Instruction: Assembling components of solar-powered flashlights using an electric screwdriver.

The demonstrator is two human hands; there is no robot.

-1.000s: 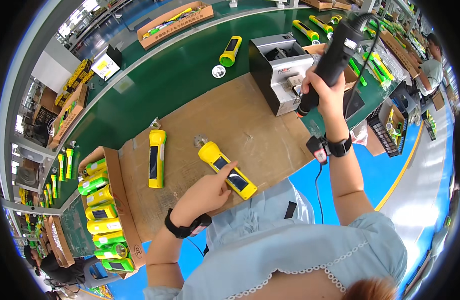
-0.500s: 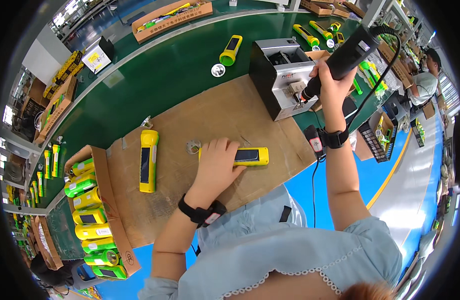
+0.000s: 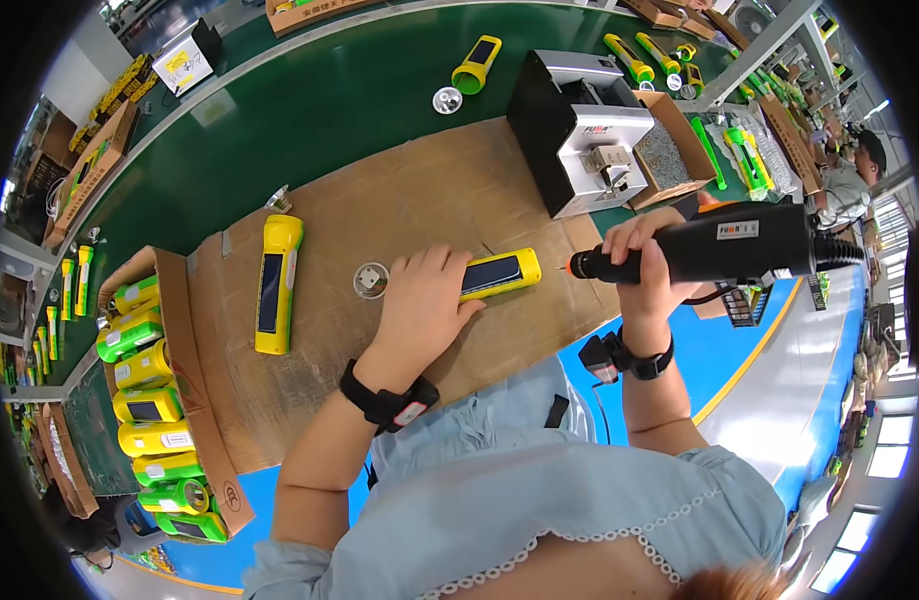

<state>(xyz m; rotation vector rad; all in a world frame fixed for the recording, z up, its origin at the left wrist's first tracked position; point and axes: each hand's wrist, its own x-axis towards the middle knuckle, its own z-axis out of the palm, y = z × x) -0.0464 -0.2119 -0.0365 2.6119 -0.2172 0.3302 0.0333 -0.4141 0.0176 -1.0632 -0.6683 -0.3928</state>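
My left hand (image 3: 420, 310) is closed over the yellow flashlight (image 3: 505, 273), which lies on the brown cardboard sheet (image 3: 380, 210). A dark panel shows on its upper side; the hand covers its left end. My right hand (image 3: 645, 262) grips a black electric screwdriver (image 3: 740, 245) held level. The screwdriver's tip points left, just short of the flashlight's right end and apart from it. Beside my left hand lies a clear round lens piece (image 3: 371, 280). Farther left is a second yellow flashlight (image 3: 278, 285), with a shiny reflector (image 3: 279, 198) near its top.
Beyond the cardboard stands a black and silver screw feeder (image 3: 585, 140), with a box of small metal parts (image 3: 670, 150) at its right. A carton (image 3: 195, 380) at left holds several flashlights. Another flashlight (image 3: 477, 65) and reflector (image 3: 447, 100) lie on the green bench (image 3: 350, 110).
The electric screwdriver in my right hand has come away from the screw feeder, down toward the flashlight, and swung from slanted to level. My left hand stays on the flashlight, now slightly tilted.
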